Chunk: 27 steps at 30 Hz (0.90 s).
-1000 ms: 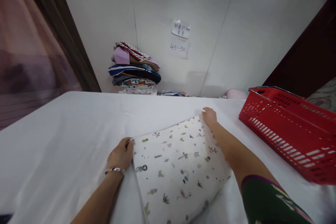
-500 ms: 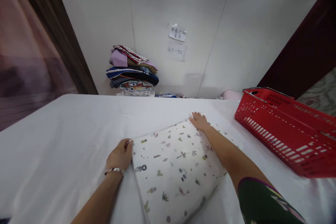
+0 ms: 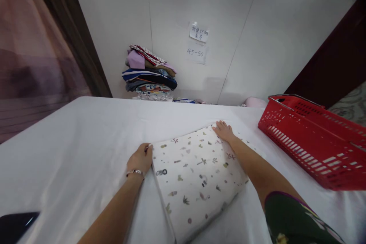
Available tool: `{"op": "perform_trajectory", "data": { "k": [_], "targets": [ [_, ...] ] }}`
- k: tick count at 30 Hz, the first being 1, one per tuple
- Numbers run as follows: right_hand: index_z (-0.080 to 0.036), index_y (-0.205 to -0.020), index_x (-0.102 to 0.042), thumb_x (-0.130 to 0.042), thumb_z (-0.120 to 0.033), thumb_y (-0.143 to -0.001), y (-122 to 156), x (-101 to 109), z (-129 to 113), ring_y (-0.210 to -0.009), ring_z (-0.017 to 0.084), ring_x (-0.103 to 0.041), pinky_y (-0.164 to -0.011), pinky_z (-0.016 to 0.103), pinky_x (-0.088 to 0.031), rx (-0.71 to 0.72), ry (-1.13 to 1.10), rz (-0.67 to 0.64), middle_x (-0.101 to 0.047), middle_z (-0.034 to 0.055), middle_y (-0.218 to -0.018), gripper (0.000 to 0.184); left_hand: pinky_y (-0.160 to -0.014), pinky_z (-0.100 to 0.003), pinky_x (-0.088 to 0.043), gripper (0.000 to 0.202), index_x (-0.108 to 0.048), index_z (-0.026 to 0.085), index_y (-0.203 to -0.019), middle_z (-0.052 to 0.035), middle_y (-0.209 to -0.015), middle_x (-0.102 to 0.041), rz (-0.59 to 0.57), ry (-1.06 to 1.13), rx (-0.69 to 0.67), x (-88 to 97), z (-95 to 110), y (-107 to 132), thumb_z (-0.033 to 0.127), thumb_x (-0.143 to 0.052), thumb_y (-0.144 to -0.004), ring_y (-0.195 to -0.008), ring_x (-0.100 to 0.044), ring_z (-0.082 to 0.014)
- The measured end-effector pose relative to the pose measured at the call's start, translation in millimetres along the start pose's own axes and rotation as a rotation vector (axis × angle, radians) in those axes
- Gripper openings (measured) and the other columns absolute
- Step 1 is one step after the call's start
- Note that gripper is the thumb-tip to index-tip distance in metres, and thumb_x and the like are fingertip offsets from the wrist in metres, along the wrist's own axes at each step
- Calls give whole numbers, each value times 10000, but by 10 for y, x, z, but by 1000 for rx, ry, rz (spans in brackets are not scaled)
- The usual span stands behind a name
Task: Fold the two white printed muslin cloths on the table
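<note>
A folded white cloth with small printed plants and figures (image 3: 197, 175) lies on the white-covered table (image 3: 85, 145). My left hand (image 3: 140, 159) rests at the cloth's near-left corner, its fingers curled and pinching that corner; a bracelet circles the wrist. My right hand (image 3: 224, 131) lies flat on the cloth's far corner with its fingers stretched out, pressing the fabric down.
A red plastic basket (image 3: 311, 143) with metal handles stands on the table at the right. A stack of folded clothes (image 3: 150, 74) sits against the white wall behind the table. A dark flat object (image 3: 15, 225) lies at the table's near-left edge. Two paper notes (image 3: 197, 42) hang on the wall.
My right hand went from gripping the cloth's far corner to lying flat on it, with the fabric now spread down. My left hand stayed on its corner. The view shifted slightly.
</note>
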State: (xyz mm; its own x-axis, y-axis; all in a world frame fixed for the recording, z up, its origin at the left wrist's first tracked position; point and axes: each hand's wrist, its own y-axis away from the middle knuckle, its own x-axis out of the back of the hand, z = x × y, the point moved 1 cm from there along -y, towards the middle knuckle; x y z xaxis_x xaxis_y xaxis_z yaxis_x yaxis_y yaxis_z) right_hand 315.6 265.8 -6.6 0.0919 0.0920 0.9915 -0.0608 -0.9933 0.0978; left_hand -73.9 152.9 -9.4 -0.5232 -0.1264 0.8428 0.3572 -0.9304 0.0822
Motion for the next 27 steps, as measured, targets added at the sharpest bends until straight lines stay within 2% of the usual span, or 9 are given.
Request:
{"op": "perform_trajectory", "data": {
  "k": [2, 5, 7, 10, 15, 18, 21, 24, 27],
  "targets": [
    [-164, -1439, -205, -176, -565, -894, 95, 39, -120, -1386, 251, -54, -1087, 503, -76, 42, 3, 13, -93, 87, -1516, 676, -697, -324, -448, 388, -559, 256, -1092, -66, -1006, -678, -1, -3, -5, -4, 1, -3, 464, -328, -858, -896, -623, -258],
    [-183, -1440, -212, -152, -609, -878, 271, 5, -397, -1390, 219, -17, -1101, 463, -7, 183, 14, 12, -88, 52, -1518, 708, -696, -329, -448, 382, -559, 257, -1079, -64, -1011, -676, -10, -2, -9, -6, 2, -1, 462, -323, -859, -897, -623, -262],
    [-204, -1442, -208, -136, -647, -861, 350, -61, -577, -1391, 204, -14, -1105, 442, -11, 254, 4, -36, -82, 27, -1519, 734, -697, -328, -447, 375, -559, 258, -1072, -62, -1013, -675, -10, 4, -15, -2, 5, 5, 458, -321, -860, -898, -622, -260],
    [-192, -1454, -155, -116, -680, -839, 374, -127, -741, -1391, 213, 22, -1101, 446, -23, 282, -17, -100, -25, 27, -1522, 787, -706, -325, -445, 370, -556, 261, -1070, -54, -1022, -672, -10, 16, -23, 9, 15, 13, 454, -321, -861, -905, -619, -255],
    [-167, -1458, -127, -129, -666, -842, 403, -24, -777, -1389, 212, 43, -1102, 428, -10, 251, -52, -135, -5, 39, -1522, 793, -715, -331, -445, 378, -553, 262, -1091, -53, -1059, -663, -15, 12, -20, 20, 28, 7, 452, -321, -860, -925, -613, -259],
    [-155, -1459, -110, -129, -642, -856, 579, 29, -770, -1388, 204, 61, -1101, 427, 9, 254, -66, -117, 19, 45, -1521, 775, -703, -331, -448, 380, -562, 255, -1085, -63, -1052, -667, -9, 12, -33, 19, 26, 4, 447, -323, -861, -910, -619, -260],
    [-172, -1459, -113, -138, -640, -861, 825, -20, -786, -1387, 205, 68, -1098, 439, 35, 315, -51, -106, 7, 42, -1522, 759, -692, -334, -456, 382, -574, 243, -1077, -82, -1028, -674, 3, 11, -44, 23, 29, 9, 445, -335, -859, -885, -628, -261],
    [-195, -1454, -149, -165, -662, -854, 1010, -87, -826, -1390, 218, 40, -1099, 453, 9, 366, -78, -130, 2, 43, -1521, 760, -696, -347, -463, 397, -579, 234, -1085, -99, -1027, -672, 8, -3, -53, 37, 44, 18, 449, -335, -857, -893, -628, -273],
    [-192, -1439, -210, -195, -642, -864, 1101, -51, -838, -1391, 234, 2, -1096, 475, -28, 361, -124, -114, -30, 61, -1521, 730, -696, -363, -467, 408, -580, 226, -1089, -108, -1029, -671, 5, -13, -58, 51, 59, 19, 451, -334, -855, -901, -625, -289]
  ]
}}
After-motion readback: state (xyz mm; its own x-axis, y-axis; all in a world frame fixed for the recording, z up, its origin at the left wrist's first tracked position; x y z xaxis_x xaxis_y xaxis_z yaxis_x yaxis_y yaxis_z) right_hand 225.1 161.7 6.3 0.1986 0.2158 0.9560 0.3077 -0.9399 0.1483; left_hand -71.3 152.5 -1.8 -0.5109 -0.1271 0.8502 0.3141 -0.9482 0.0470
